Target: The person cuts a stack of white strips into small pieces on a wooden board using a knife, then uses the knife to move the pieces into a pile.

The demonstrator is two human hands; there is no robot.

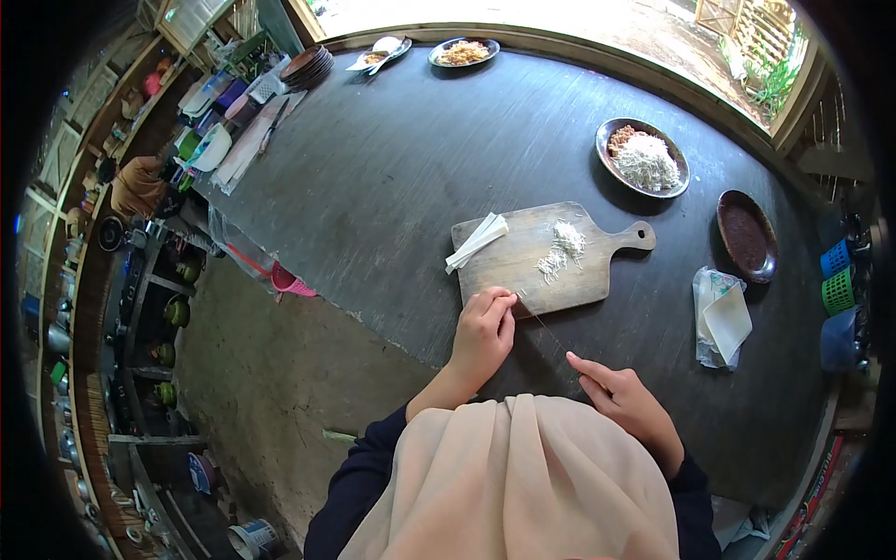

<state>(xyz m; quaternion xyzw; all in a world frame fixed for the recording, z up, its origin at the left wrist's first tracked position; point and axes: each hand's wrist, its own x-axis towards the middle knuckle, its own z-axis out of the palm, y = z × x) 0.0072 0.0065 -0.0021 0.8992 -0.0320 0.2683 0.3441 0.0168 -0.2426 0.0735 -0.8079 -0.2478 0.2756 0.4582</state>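
A wooden cutting board (485,266) with a handle lies on the dark table (373,187). White strips (477,243) rest at its left side, and a small pile of thin white shreds (564,248) sits right of its middle. My left hand (485,327) is closed at the board's near edge, with fingertips pinched beside a few small white pieces. My right hand (616,387) is closed around a knife, its index finger stretched along it. The thin blade (546,327) points up-left toward my left fingertips. The knife's handle is hidden in my right hand.
An oval dish (649,163) holds white shreds and brown pieces. A brown oval dish (747,238) and a plastic packet (723,317) lie at the right. Two plates of food (464,52) and stacked brown dishes (306,68) stand at the far edge.
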